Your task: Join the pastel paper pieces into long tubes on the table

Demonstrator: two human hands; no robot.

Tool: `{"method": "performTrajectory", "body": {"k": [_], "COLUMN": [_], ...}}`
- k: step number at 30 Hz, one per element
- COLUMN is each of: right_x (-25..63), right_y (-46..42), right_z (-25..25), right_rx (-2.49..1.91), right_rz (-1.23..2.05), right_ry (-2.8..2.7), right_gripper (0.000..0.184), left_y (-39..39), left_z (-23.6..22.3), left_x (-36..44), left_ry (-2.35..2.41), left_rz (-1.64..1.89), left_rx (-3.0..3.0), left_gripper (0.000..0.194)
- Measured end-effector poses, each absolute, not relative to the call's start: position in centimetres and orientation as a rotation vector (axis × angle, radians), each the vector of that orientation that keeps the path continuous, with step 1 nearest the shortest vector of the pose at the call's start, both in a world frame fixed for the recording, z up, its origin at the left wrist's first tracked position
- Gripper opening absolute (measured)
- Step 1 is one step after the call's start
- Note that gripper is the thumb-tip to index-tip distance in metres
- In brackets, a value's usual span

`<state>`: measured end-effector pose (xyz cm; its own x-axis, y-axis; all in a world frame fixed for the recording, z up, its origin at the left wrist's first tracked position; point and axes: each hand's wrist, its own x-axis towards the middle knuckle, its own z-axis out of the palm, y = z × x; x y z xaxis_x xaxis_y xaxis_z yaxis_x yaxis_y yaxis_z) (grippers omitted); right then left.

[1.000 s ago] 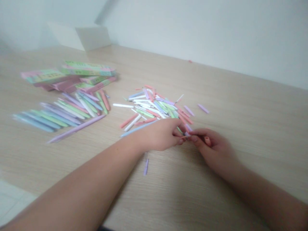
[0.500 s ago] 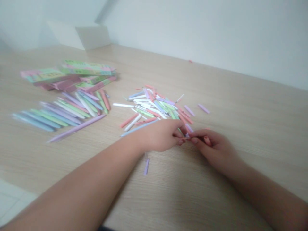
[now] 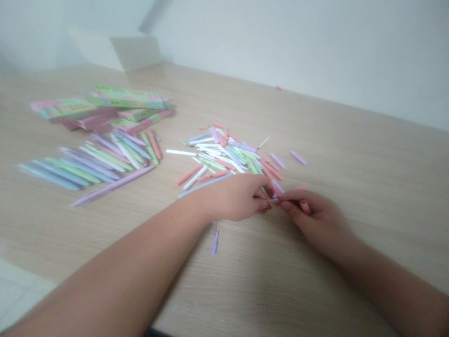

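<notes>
My left hand point(image 3: 242, 196) is closed, its fingertips pinching one end of a thin orange pen refill point(image 3: 272, 200). On its other end, the thumb and forefinger of my right hand point(image 3: 315, 217) are closed too. A coral pen barrel point(image 3: 305, 206) is tucked under the curled fingers of my right hand. Just beyond both hands spreads a loose pile of pen parts point(image 3: 224, 154) in white, coral, green, blue and purple. Nearer to me, below my left wrist, lies a small purple pen part point(image 3: 215, 243). My left hand covers some of the pile's front edge.
Assembled-looking pastel pens point(image 3: 87, 164) lie in a slanted row at the left, with a purple pen point(image 3: 112, 187) in front. Behind them pink and green boxes point(image 3: 129, 99) are stacked. Two purple pieces point(image 3: 298, 157) lie right of the pile. A wall point(image 3: 315, 56) bounds the table's back.
Both hands keep the same pinch on the thin refill, with hardly any movement. The coral barrel in my right hand has tilted slightly. The whole view has shifted a little.
</notes>
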<state>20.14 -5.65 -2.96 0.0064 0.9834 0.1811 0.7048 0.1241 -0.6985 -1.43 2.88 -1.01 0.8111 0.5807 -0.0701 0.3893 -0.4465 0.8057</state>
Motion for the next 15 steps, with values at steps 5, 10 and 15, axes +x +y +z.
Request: {"method": "performTrajectory", "body": {"k": [5,10,15], "right_x": [20.1,19.96,19.97], "right_y": [-5.68,-5.75,-5.81], "right_z": [-2.96,-3.04,-3.03], "right_rx": [-1.615,-1.662,-1.661], "right_rz": [0.555,0.519,0.535], "right_ry": [-1.766,-1.747,-1.743], "right_gripper": [0.016,0.018,0.019], "left_y": [2.81,2.88,2.91], "left_z": [-0.77,-0.87,-0.78], "left_x": [-1.42,-1.43,-1.53], "left_ry": [0.711,0.709,0.717], "left_rz": [0.258,0.246,0.257], "left_rx": [2.09,2.081,2.087], "left_gripper": [0.025,0.026,0.025]}}
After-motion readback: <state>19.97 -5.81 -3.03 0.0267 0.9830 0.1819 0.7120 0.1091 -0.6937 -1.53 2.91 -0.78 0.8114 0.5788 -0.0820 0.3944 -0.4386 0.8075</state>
